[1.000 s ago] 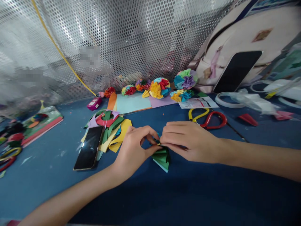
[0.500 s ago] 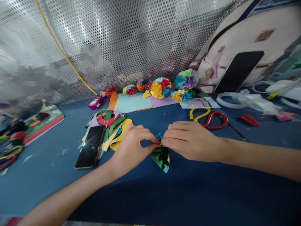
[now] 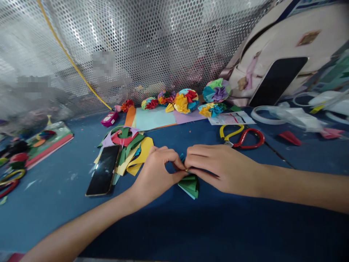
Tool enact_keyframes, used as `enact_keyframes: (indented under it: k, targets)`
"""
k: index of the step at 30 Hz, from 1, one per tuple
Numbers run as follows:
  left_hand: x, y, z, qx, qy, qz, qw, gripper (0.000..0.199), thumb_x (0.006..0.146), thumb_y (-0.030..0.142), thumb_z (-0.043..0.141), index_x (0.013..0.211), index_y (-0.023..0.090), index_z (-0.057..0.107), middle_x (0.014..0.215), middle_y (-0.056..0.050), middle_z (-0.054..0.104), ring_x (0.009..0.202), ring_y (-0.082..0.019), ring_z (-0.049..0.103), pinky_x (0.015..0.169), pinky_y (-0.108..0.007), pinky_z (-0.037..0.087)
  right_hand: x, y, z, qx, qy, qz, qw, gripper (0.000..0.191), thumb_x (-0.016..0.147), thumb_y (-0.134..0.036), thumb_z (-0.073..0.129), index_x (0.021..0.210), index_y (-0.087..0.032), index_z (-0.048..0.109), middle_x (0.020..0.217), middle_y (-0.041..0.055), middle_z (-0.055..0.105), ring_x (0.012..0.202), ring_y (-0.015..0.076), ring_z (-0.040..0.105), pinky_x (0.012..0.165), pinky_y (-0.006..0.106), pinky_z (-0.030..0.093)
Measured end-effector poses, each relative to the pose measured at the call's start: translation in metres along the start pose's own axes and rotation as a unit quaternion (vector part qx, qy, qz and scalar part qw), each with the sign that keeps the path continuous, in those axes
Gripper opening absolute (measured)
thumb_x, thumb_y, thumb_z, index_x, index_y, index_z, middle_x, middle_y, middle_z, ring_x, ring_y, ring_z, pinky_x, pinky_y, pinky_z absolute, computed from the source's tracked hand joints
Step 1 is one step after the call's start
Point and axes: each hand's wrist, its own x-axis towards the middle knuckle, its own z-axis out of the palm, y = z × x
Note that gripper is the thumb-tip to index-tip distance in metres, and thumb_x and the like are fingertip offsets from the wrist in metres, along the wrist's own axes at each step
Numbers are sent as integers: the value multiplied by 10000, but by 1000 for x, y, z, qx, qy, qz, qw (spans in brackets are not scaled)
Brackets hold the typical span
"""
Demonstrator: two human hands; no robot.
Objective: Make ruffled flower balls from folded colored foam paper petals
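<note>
My left hand (image 3: pixel 156 174) and my right hand (image 3: pixel 218 167) pinch a folded green paper fan (image 3: pixel 190 185) between their fingertips, on the blue tabletop (image 3: pixel 65 218). Its pleats spread downward below the fingers, and the pinched top is mostly hidden. A bit of teal paper shows above the fingers. Just left of my left hand lie a black smartphone (image 3: pixel 103 170) and a heap of coloured paper scraps (image 3: pixel 133 156). Red-and-yellow scissors (image 3: pixel 242 137) lie beyond my right hand.
Several paper rosettes (image 3: pixel 185 102) stand along the far edge on coloured paper sheets (image 3: pixel 154 119). A perforated metal mesh (image 3: pixel 163 47) rises behind them. A backpack (image 3: pixel 286 47) with a tablet (image 3: pixel 278 80) leaning on it, a clear tape roll (image 3: pixel 264 115) and a notebook (image 3: pixel 49 142) sit at the sides.
Both hands have shifted slightly and pressed closer on the green fan. Its pleats now show less dark shadow, and the fan sits a little lower and to the right.
</note>
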Motion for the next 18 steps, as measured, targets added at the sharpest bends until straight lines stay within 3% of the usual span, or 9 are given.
enact_keyframes:
  k: [4, 10, 13, 18]
  targets:
    - [1, 0, -6, 36, -23, 20, 999, 220, 761, 78, 875, 697, 217, 718, 730, 74, 736, 757, -151, 587, 806, -355, 341, 3, 7, 0, -16, 22, -51, 998, 268, 1048, -121, 431, 867, -184, 619, 789, 6, 598, 727, 153, 520, 655, 276, 404]
    - [8, 1, -12, 47, -67, -5, 997, 233, 798, 21, 801, 715, 238, 771, 733, 64, 748, 732, -147, 592, 798, -351, 373, 3, 14, 3, -149, 45, -136, 978, 302, 1042, -91, 416, 890, -176, 663, 825, 23, 671, 715, 181, 503, 652, 327, 395]
    - [8, -2, -10, 9, -66, -24, 998, 230, 786, 10, 792, 714, 227, 772, 742, 57, 763, 744, -147, 613, 781, -328, 408, 2, 12, 2, -134, 35, -116, 984, 266, 1054, -144, 436, 915, -172, 660, 826, 30, 663, 731, 178, 529, 672, 324, 410]
    - [4, -5, -5, -24, -58, -39, 997, 208, 780, 29, 792, 701, 220, 771, 735, 43, 761, 749, -144, 618, 750, -298, 436, 2, 6, -2, 40, -18, 11, 999, 154, 1022, -184, 514, 898, -196, 604, 829, 4, 613, 738, 141, 565, 632, 264, 399]
